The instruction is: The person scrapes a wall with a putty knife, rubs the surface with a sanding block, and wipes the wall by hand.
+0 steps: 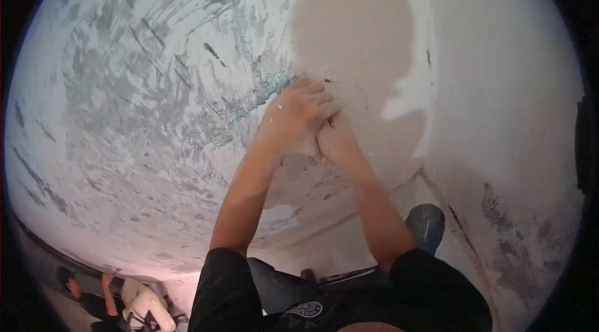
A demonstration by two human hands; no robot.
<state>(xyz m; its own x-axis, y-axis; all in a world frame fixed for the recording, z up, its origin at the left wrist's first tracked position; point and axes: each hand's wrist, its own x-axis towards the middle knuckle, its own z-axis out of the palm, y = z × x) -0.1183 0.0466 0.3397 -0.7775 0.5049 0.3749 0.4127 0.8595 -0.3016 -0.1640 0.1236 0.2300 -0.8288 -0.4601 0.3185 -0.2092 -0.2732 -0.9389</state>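
Both my hands are pressed together against a white plastered wall (156, 114) streaked with grey-green scrape marks. My left hand (299, 107) lies on top, fingers curled and close together, and covers most of my right hand (337, 140), of which only the heel and wrist show. Whatever lies under the hands is hidden, so I cannot tell whether either one holds a tool. The shadow of my head (355, 39) falls on the smoother patch of wall just above the hands.
A second wall (511, 114) meets this one in a corner at the right. My blue shoe (427, 226) stands on the floor near that corner. At the bottom left another person (93, 294) crouches beside a white object (146, 307).
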